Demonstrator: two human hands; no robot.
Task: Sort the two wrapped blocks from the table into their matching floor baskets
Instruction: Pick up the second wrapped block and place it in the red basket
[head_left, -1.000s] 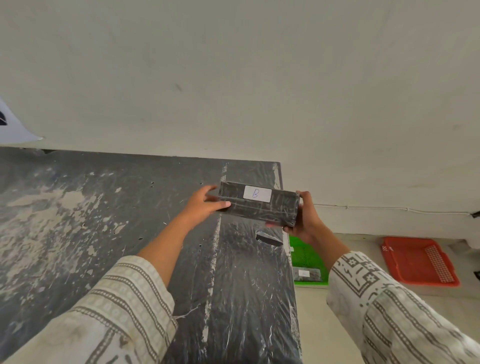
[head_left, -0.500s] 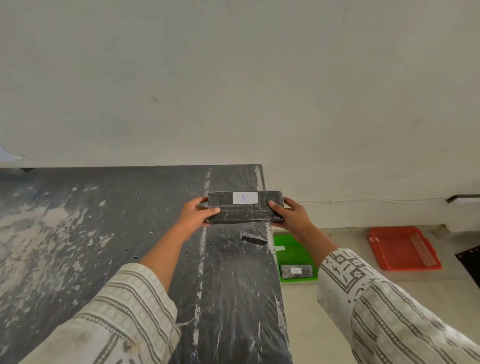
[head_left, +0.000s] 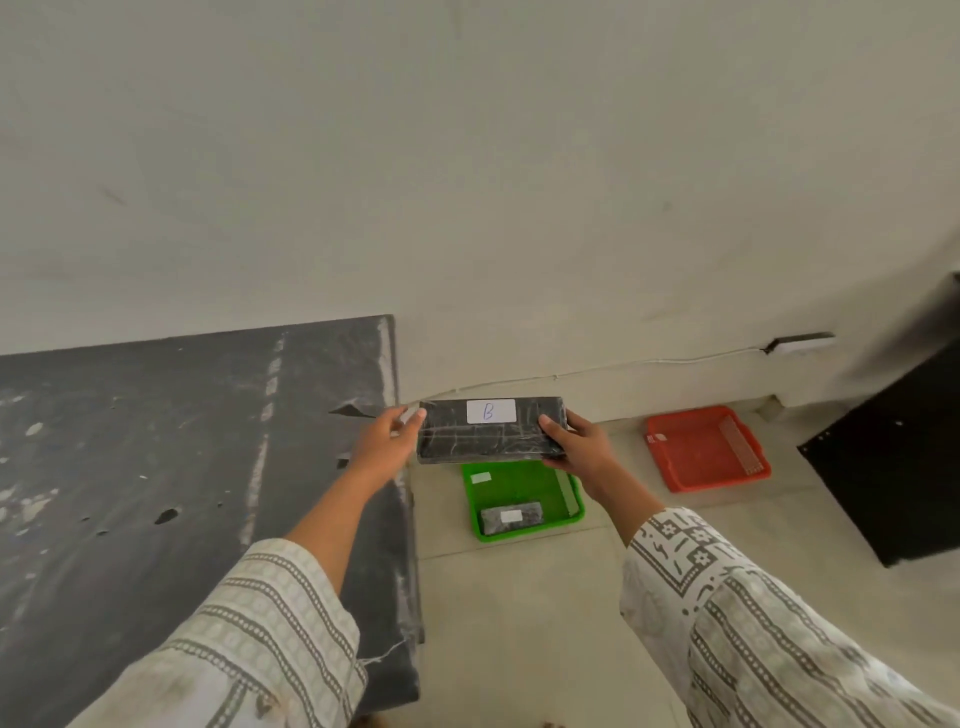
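Observation:
A black wrapped block (head_left: 488, 436) with a white label marked "B" hangs in the air past the table's right edge. My left hand (head_left: 384, 441) grips its left end and my right hand (head_left: 576, 447) grips its right end. Directly below it on the floor lies the green basket (head_left: 519, 486), holding a second wrapped block (head_left: 511, 518) with a white label. The red basket (head_left: 701, 452) lies further right on the floor with no block in it.
The dark, scuffed table (head_left: 182, 467) fills the left side, its top bare. A black cabinet (head_left: 904, 457) stands at the right. A white cable (head_left: 649, 364) runs along the wall base behind the baskets.
Both hands have carried the "B" block rightward, off the table top and out over the floor above the green basket. The view has swung right with it.

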